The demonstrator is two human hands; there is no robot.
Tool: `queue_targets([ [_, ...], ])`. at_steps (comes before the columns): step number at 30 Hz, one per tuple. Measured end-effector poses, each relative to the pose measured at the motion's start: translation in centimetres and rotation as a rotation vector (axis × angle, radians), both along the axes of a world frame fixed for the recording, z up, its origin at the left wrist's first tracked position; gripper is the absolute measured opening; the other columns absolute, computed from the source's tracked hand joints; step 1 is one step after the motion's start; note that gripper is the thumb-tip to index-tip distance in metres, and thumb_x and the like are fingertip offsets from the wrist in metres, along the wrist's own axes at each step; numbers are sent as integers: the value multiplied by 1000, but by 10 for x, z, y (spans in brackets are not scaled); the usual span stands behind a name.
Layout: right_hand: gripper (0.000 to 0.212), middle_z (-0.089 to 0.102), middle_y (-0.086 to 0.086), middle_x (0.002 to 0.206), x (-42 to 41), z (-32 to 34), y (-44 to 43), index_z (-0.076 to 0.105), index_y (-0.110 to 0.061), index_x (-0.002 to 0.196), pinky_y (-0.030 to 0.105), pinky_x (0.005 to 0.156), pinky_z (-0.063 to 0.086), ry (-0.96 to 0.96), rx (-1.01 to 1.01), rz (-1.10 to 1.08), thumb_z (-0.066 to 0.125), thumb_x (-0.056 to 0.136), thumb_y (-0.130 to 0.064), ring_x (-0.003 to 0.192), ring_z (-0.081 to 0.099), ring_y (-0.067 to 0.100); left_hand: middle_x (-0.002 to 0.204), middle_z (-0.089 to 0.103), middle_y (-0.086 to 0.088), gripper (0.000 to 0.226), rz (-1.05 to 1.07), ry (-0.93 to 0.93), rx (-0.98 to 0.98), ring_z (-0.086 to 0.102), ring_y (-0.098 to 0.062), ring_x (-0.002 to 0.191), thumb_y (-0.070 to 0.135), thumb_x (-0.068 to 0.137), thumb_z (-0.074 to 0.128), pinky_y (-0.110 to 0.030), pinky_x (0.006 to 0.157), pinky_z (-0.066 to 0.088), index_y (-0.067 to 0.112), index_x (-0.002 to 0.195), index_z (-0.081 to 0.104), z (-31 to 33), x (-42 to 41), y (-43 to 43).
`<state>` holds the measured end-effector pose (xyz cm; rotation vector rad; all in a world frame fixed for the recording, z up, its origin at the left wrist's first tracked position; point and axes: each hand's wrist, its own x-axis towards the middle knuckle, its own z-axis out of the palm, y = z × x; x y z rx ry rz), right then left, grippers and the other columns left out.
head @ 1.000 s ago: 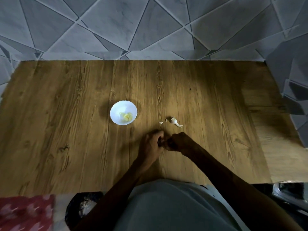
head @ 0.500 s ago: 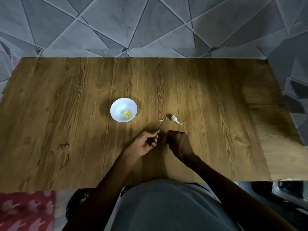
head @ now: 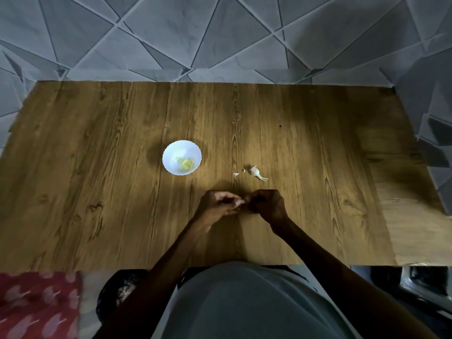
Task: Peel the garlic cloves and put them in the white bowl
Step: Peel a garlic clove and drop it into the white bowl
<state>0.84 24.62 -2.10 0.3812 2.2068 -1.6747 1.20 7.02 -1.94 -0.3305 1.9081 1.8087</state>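
change: l hand & r hand meet again, were apart before
fingers: both pinch clove
task: peel ongoing, white bowl waits

White bowl; brown wood-grain table; grey triangle-patterned wall.

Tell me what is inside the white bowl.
Inside the white bowl lie a few pale yellow peeled cloves, gathered toward its near side. Their exact number is too blurred to tell, and anything beneath them is hidden.
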Motion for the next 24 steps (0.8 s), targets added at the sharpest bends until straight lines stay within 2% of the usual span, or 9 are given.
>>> queue_targets([
  [5, 14, 74, 5, 82, 0, 6, -9, 73, -3, 87, 25, 66, 59, 55, -41, -8, 63, 87, 8, 76, 73, 15, 97, 74, -13, 22, 109, 19, -82, 71, -26, 92, 7, 84, 74, -40, 86, 57, 1, 105, 72, 1, 4, 6],
  [8, 10, 73, 8, 75, -5, 12, -13, 72, -3, 81, 25, 58, 57, -131, -144, -135, 67, 88, 2, 69, 71, 19, 95, 75, -1, 18, 30, 339, -294, 70, -10, 88, 9, 84, 74, -22, 82, 55, 6, 102, 74, 5, 11, 6],
  [10, 6, 72, 12, 78, -10, 17, -11, 70, 0, 82, 27, 61, 58, -302, -179, -159, 68, 88, -2, 71, 71, 22, 96, 75, 4, 17, -54, 566, -431, 69, -2, 87, 12, 86, 72, -12, 80, 52, 9, 103, 75, 8, 14, 7],
  [13, 11, 67, 9, 78, -11, 21, -5, 65, -3, 82, 26, 65, 57, -412, -289, -93, 60, 90, 3, 71, 66, 17, 95, 75, 5, 15, -127, 668, -494, 69, -1, 84, 14, 89, 69, -12, 77, 52, 10, 102, 76, 9, 16, 8],
  [15, 10, 70, 10, 79, -8, 22, -3, 69, -3, 84, 23, 61, 56, -316, -300, -71, 62, 91, 2, 71, 68, 18, 91, 76, -4, 15, 24, 463, -326, 72, -11, 81, 8, 86, 72, -21, 76, 57, 6, 100, 75, 11, 15, 10],
  [17, 9, 70, 13, 80, -6, 21, -2, 70, 2, 87, 25, 61, 56, -76, -280, 24, 61, 89, 4, 71, 69, 20, 95, 74, -16, 18, 228, 73, 48, 73, -25, 86, 0, 83, 71, -26, 76, 59, -2, 101, 72, 17, 13, 10],
  [20, 13, 70, 6, 75, -12, 17, -2, 70, -4, 82, 24, 62, 56, 309, -45, 214, 66, 84, 8, 68, 68, 13, 88, 74, -15, 10, 397, -371, 490, 73, -18, 79, -5, 88, 62, -18, 66, 57, -5, 93, 71, 26, 8, 8],
  [22, 16, 70, 0, 74, -16, 14, -3, 70, -13, 79, 27, 63, 56, 441, 1, 260, 71, 84, 3, 68, 68, 14, 78, 74, -13, 19, 463, -531, 619, 73, -14, 67, -6, 92, 56, -16, 57, 56, -4, 83, 72, 31, 7, 3],
  [24, 11, 72, 3, 76, -12, 14, -5, 72, -10, 81, 28, 64, 57, 433, -28, 224, 71, 85, 1, 70, 69, 17, 80, 74, -14, 18, 439, -512, 632, 73, -15, 70, -6, 92, 55, -17, 59, 57, -4, 84, 72, 33, 8, 2],
])
